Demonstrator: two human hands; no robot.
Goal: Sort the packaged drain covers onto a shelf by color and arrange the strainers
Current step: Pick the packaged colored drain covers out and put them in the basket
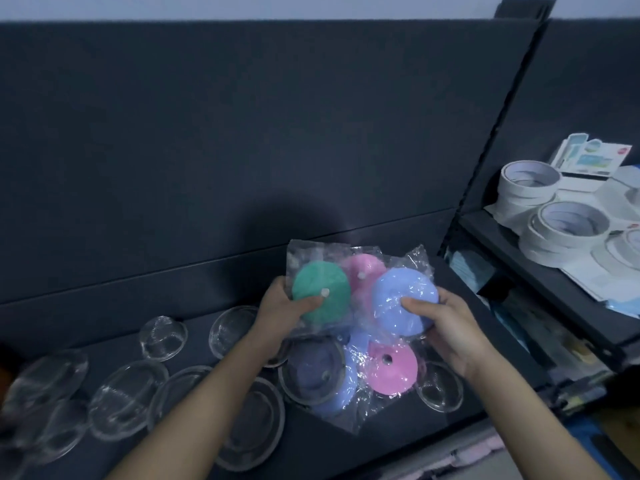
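Up above the dark shelf (114,341), two hands hold one packaged drain cover each, apart from one another. The left hand (278,308) grips the green cover (320,289) through its clear wrapper, thumb pressed on the front. The right hand (450,329) grips a light blue cover (403,292) the same way, thumb on its face. Between and behind these two shows one pink cover (367,271), also wrapped; which hand carries it I cannot tell. Below the hands, three more wrapped covers lie in a loose pile on the shelf: one dark navy cover (317,367), a second light blue cover (341,396) partly under it, and a second pink cover (391,370) just beside them. That makes six covers: one green, one navy, two blue, two pink. Round mesh strainers (163,337) are scattered across the shelf to the left of the pile, some overlapping, with one strainer (440,391) to its right; I count at least eight, though the far left ones are blurred. On the neighbouring shelf to the right stand two stacks of white tape rolls (568,230), with a few printed cards (588,161) behind them.
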